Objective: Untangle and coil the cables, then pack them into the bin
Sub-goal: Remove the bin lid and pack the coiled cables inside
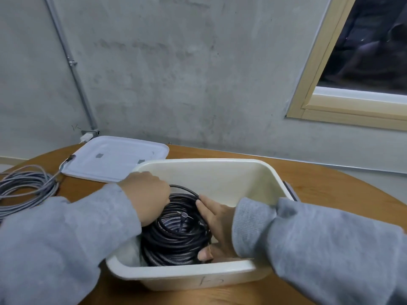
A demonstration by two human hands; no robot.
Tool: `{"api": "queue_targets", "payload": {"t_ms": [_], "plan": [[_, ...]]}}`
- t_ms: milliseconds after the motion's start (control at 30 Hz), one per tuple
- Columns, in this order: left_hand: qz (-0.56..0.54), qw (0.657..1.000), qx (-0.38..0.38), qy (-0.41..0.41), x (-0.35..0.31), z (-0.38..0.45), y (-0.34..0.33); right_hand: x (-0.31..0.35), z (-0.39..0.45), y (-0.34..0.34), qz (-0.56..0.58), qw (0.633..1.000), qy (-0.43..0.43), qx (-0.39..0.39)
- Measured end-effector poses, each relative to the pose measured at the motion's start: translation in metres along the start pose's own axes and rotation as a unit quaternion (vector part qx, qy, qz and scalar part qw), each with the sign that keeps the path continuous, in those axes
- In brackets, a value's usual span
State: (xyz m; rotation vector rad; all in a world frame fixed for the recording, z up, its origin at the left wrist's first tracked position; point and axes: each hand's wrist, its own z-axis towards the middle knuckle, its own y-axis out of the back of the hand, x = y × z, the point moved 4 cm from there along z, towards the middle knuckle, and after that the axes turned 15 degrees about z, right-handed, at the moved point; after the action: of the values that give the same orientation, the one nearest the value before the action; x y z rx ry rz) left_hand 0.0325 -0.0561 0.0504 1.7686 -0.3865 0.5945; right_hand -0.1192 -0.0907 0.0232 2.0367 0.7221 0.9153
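A cream plastic bin (220, 172) stands on the round wooden table in front of me. Inside it lies a coiled black cable (174, 236) with a connector end showing near its middle. My left hand (146, 199) reaches into the bin from the left and grips the coil's upper left side, fingers curled down over it. My right hand (214, 225) is inside the bin on the coil's right side, fingers laid along the loops and thumb low near the front wall. A grey cable (24, 190) lies loosely coiled on the table at the far left.
The bin's white lid (114, 159) lies flat on the table behind the bin to the left, with the grey cable's plug resting on its left edge. A concrete wall stands close behind the table. A wood-framed window is at the upper right.
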Motion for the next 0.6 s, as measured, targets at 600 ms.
{"api": "queue_targets", "payload": {"t_ms": [600], "plan": [[-0.371, 0.905, -0.209, 0.016, 0.054, -0.051, -0.022, 0.028, 0.023, 0.037, 0.055, 0.996, 0.018, -0.062]]}}
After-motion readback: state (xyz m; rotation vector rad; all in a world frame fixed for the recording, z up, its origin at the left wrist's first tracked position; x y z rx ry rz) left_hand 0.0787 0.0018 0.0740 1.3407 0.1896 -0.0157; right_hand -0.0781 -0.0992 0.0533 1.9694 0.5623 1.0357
